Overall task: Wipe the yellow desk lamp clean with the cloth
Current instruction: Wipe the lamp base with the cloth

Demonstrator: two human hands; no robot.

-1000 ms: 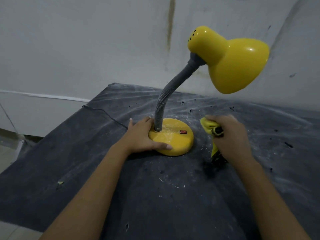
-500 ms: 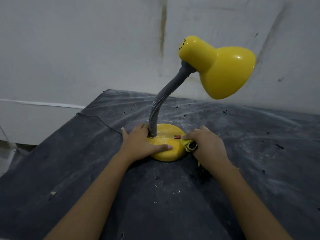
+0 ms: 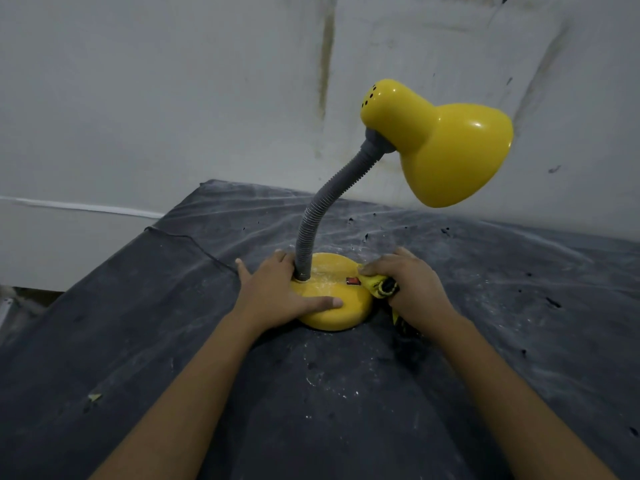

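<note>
The yellow desk lamp stands on a dark dusty sheet. Its round base point(image 3: 332, 306) carries white dust and a red switch point(image 3: 352, 280). A grey flexible neck point(image 3: 325, 209) rises to the yellow shade point(image 3: 446, 150), which points down and right. My left hand point(image 3: 277, 292) lies flat on the left side of the base, thumb across its front. My right hand point(image 3: 408, 282) grips a bunched yellow and black cloth point(image 3: 379, 285) pressed against the right edge of the base, beside the switch.
The dark sheet point(image 3: 346, 393) covers the whole work surface and is speckled with white dust and small debris. A thin black cord point(image 3: 187, 239) runs off to the left. A stained white wall point(image 3: 173, 98) stands close behind the lamp.
My right hand has brought the cloth from the sheet to the right of the lamp onto the base's right edge. My left hand stays on the base.
</note>
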